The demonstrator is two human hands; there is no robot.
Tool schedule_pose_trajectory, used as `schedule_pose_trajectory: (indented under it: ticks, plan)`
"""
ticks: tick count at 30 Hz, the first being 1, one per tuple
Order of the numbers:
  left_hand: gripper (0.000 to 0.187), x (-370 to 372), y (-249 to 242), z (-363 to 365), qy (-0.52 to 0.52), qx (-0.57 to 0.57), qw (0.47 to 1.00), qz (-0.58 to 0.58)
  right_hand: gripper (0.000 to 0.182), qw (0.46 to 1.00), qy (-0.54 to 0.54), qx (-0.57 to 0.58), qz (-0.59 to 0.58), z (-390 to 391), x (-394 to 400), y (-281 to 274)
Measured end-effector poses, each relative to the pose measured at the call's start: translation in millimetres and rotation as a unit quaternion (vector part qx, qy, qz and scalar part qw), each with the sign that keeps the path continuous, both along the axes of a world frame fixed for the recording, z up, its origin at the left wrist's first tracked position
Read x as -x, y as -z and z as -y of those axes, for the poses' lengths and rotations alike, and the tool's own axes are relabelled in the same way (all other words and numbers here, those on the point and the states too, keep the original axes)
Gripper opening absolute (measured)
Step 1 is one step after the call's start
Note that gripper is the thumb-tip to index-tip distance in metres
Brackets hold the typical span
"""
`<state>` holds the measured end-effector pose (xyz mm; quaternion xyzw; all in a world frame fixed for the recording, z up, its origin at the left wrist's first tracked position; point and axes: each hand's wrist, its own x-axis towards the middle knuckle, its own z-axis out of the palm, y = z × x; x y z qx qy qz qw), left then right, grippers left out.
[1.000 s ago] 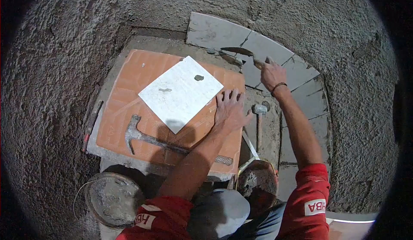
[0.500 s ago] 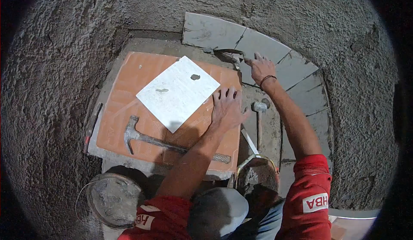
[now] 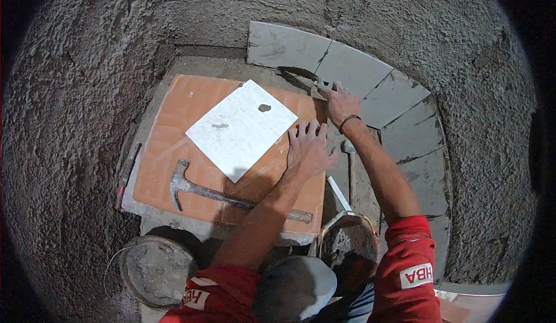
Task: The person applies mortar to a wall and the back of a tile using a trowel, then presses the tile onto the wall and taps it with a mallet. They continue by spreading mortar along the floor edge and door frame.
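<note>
My right hand (image 3: 343, 106), with a dark band at its wrist, is closed at the handle end of a trowel (image 3: 300, 73); the fingers partly hide the grip. The trowel's dark blade points left beside the wall tiles. My left hand (image 3: 308, 149) lies with fingers spread on an orange tile (image 3: 168, 126), next to the right corner of a white tile (image 3: 237, 129). Two grey patches mark that white tile. A claw hammer (image 3: 214, 194) rests on the orange tile, its handle running under my left forearm.
Grey wall tiles (image 3: 353, 65) curve along the rough wall at right. A small mallet (image 3: 350, 166) lies below my right hand. Nearer me are a bucket of mortar (image 3: 350, 245) and a round container (image 3: 155, 271). A dark, red-marked tool (image 3: 128, 172) lies at left.
My right hand has closed from spread fingers onto the trowel's handle end, and the trowel has shifted slightly left. My left hand stays on the orange tile. The view has tilted a little.
</note>
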<state>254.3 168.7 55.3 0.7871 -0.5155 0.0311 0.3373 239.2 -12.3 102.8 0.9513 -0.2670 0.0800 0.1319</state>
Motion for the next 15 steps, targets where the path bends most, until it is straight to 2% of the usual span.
schedule_pose_trajectory:
  ticks: [8,11,13,15]
  plan:
    - [0.069,1,-7,0,0.001,-0.040,0.999,-0.026,0.047,0.999,-0.018,-0.026,0.035,4,22,-20]
    - [0.068,2,-5,0,0.002,-0.029,0.999,-0.015,0.045,0.999,0.018,-0.011,0.026,13,18,-16]
    - [0.067,2,-4,0,0.003,-0.024,1.000,-0.014,0.044,0.999,0.027,-0.001,-0.040,19,10,-5]
    - [0.067,1,-3,1,0.001,-0.018,1.000,-0.013,0.044,1.000,0.011,-0.009,-0.025,4,7,-4]
